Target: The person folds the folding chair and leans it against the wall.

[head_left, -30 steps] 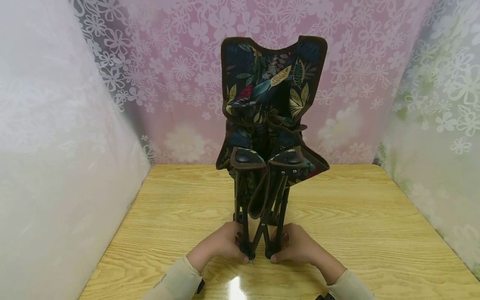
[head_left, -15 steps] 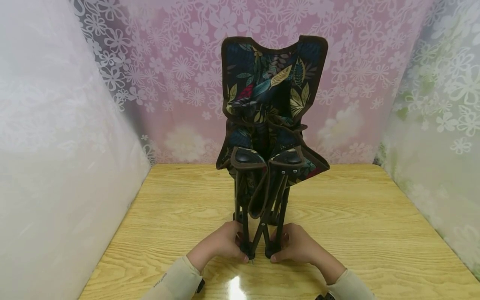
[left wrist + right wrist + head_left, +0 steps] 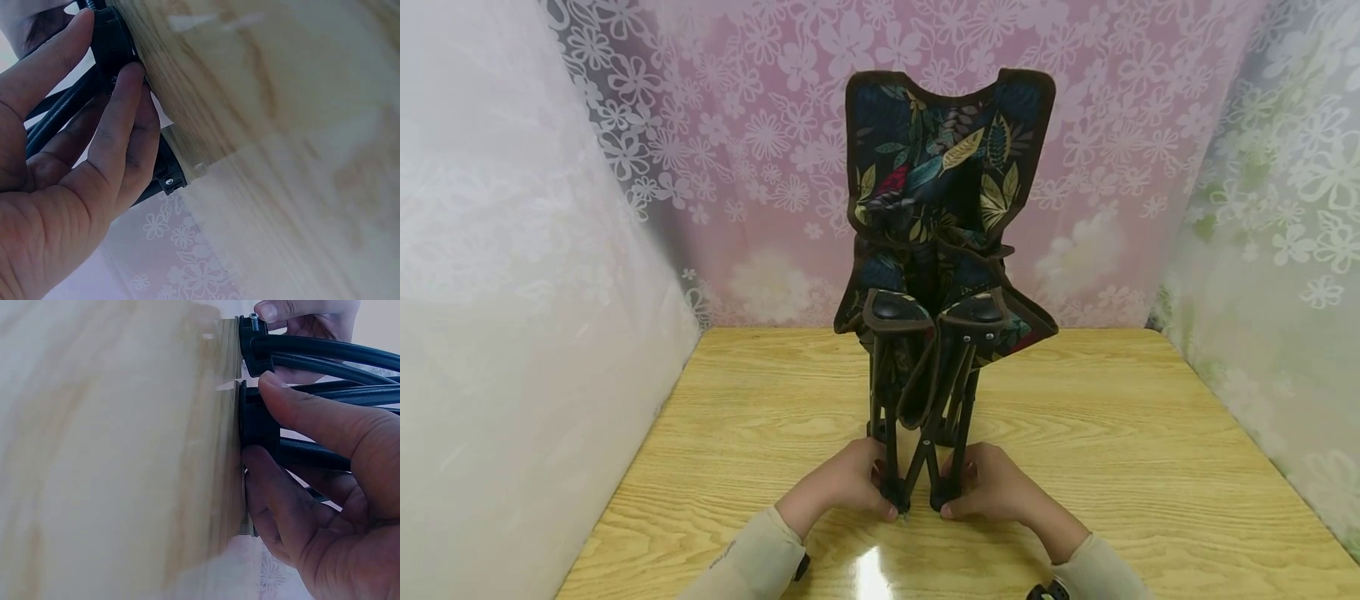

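Observation:
A small folding chair with dark leaf-print fabric and black tube legs stands partly folded in the middle of the table. My left hand pinches the black plastic foot of its near left leg between thumb and fingers. On the other side, my right hand grips the near right foot the same way. A small screw sticks out of the left foot, seen in the right wrist view. The two near feet stand a short gap apart, below crossed legs. Farther back, the rear feet rest on the table.
The wood-grain table carries the chair. A pink floral curtain hangs behind, with pale sheets on the left and right. Light glares off the tabletop near its front.
Both hands keep their hold on the feet. The chair and hands appear very slightly higher in the head view; otherwise little differs.

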Demonstrator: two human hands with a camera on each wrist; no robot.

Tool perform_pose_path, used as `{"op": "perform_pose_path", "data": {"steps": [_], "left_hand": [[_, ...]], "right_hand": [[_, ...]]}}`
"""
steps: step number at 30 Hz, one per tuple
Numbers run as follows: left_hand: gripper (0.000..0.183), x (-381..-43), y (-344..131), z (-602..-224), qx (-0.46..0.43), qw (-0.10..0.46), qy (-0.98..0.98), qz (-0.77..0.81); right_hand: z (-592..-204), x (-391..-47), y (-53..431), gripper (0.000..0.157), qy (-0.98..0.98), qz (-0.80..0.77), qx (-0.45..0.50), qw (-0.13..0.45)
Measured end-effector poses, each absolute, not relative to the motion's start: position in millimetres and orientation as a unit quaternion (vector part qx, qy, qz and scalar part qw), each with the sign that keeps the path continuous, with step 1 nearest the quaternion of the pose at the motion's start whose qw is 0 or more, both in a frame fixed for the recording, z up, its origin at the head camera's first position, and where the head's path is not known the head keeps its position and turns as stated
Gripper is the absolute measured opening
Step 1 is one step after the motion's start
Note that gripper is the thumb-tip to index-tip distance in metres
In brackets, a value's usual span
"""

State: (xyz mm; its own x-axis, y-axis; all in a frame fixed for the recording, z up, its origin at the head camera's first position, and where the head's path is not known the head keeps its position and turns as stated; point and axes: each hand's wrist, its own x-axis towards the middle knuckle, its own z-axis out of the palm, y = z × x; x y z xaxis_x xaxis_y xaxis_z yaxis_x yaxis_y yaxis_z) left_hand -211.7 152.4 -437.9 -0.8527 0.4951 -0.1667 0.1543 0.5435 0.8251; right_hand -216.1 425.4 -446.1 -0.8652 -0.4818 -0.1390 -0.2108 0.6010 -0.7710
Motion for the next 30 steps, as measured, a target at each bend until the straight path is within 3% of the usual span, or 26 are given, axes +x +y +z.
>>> {"op": "perform_pose_path", "data": {"steps": [30], "left_hand": [[0.037,-228.9,156.3,-443.2,0.175,0.186,0.862,0.437]], "right_hand": [[-445.1,-231.8,425.9,0.043,0.879,-0.409,-0.186,0.161]]}}
